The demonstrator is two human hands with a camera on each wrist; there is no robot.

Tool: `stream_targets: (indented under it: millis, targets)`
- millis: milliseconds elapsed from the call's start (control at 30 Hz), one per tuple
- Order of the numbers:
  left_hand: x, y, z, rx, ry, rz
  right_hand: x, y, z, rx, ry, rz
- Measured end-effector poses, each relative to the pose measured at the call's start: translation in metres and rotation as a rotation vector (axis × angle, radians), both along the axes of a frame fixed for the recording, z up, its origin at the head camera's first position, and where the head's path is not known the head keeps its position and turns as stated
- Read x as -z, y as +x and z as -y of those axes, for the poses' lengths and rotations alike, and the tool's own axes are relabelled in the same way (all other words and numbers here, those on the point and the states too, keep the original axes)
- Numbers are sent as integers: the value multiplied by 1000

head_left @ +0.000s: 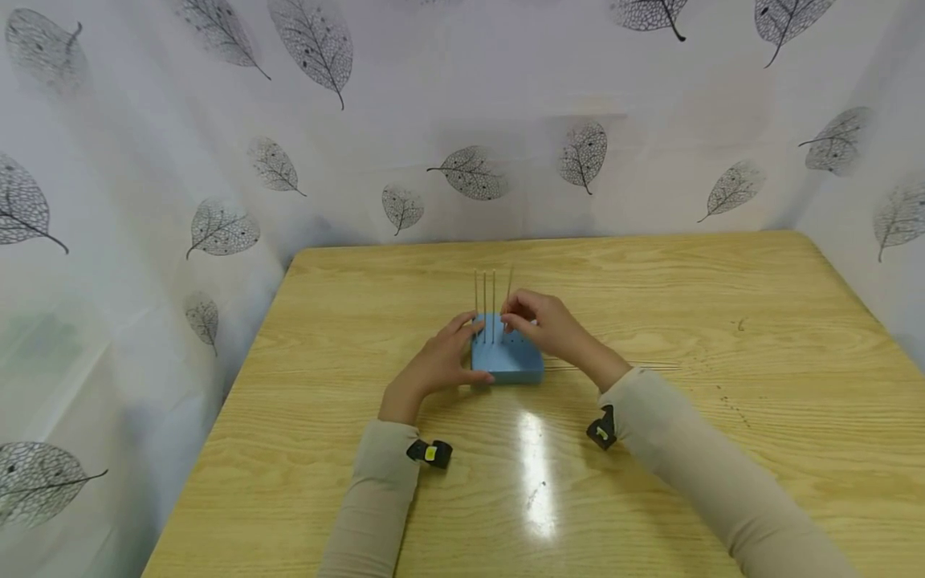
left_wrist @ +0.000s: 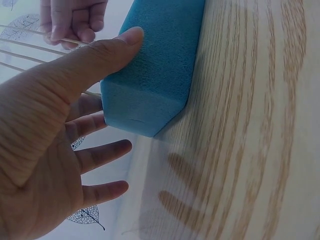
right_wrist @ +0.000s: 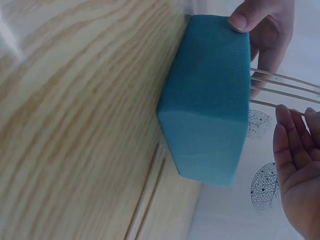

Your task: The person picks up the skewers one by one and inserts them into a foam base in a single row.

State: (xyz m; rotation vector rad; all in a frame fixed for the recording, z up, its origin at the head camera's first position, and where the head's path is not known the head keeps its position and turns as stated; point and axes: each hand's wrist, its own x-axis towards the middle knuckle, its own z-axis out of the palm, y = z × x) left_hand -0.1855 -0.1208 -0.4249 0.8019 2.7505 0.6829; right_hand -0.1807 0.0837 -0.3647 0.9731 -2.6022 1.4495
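Thin upright sticks (head_left: 490, 301) crowd the far half of the blue foam block (head_left: 509, 363); left hand (head_left: 441, 363) flanks its left side, right hand (head_left: 552, 325) its right. Bare wooden table (head_left: 723, 321) lies around the block, curtain wall (head_left: 462, 120) behind.

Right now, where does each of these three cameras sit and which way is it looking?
Head: worn on the head, looking forward and down at the table; shows both sleeves, left hand and right hand at the foam block with its sticks.
Left wrist: at the left wrist, facing along the palm to the block.
Right wrist: at the right wrist, facing the block; right fingers at a stick.
Shared: all show the block and sticks; each wrist view also catches the other hand.
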Motion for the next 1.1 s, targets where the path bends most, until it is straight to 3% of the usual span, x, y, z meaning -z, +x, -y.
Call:
stream_targets:
  millis: [367,567,767,1100]
  targets:
    - [-3,-1,0,-19,-9,2,3,-2,1,-2,18,71]
    - [-2,0,0,-16,2,11,31,-14,-6,45,51,73]
    - [0,1,-1,-11,1,9,41,-13,-22,116,64,79]
    - [-2,2,-2,-8,-24,2,42,-7,-61,165,56,114]
